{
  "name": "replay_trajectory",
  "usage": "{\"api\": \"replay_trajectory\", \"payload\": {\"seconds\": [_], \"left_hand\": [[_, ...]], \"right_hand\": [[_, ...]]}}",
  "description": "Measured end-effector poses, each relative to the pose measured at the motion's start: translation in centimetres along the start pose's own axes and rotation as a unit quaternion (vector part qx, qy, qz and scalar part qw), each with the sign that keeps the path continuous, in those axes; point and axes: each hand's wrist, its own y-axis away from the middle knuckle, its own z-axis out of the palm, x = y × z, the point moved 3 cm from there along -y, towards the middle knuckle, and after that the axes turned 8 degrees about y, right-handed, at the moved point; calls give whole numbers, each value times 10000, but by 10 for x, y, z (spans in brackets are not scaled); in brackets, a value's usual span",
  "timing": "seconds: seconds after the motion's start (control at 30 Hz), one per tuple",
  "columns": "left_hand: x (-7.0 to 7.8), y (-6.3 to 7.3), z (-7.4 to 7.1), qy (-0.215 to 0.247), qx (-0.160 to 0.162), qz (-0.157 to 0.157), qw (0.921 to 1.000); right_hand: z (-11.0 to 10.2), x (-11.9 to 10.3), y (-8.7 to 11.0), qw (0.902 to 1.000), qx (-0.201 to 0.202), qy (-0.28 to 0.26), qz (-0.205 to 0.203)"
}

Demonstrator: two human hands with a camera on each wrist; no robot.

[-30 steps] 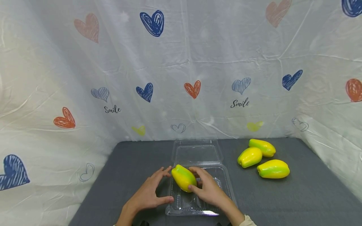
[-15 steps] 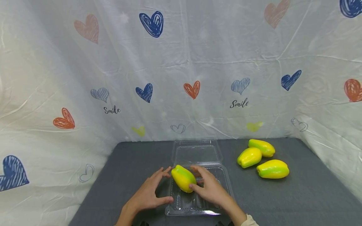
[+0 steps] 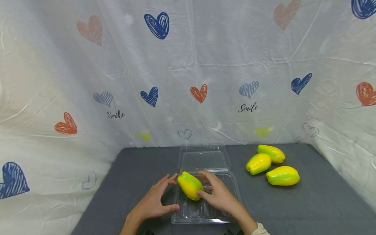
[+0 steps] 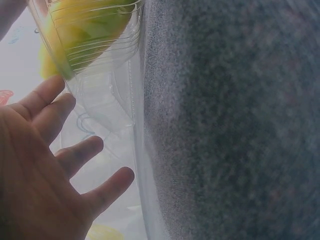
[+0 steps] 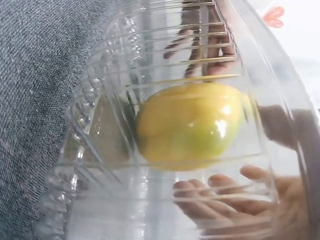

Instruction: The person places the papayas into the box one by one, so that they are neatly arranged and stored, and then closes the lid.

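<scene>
A yellow-green papaya (image 3: pixel 190 186) lies tilted in the base of a clear plastic clamshell box (image 3: pixel 218 218); the box's lid (image 3: pixel 205 159) is folded back behind it. My left hand (image 3: pixel 154 199) stands at the box's left side, fingers spread and thumb apart, holding nothing. In the left wrist view, fingertips of that hand (image 4: pixel 45 150) are right at the box's rim. To the papaya's right is my right hand (image 3: pixel 218 194), its thumb tip overlapping the fruit's lower end. Seen through the plastic in the right wrist view, this hand's relaxed fingers (image 5: pixel 200 202) are apart from the papaya.
On the right of the dark grey tabletop (image 3: pixel 141 166) lie three more papayas, one at the back (image 3: pixel 272 154), one in the middle (image 3: pixel 258 164) and one at the front (image 3: pixel 283 176). A white curtain (image 3: pixel 170 65) printed with hearts hangs behind and beside the table.
My right hand's fingers have loosened and spread slightly away from the papaya. The papaya, the box and my left hand stay about where they were.
</scene>
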Motion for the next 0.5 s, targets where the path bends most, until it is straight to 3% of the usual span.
{"api": "replay_trajectory", "payload": {"seconds": [0.5], "left_hand": [[0, 0, 0, 8, -24, -21, 10000]], "right_hand": [[-8, 3, 4, 9997, -98, -24, -234]]}}
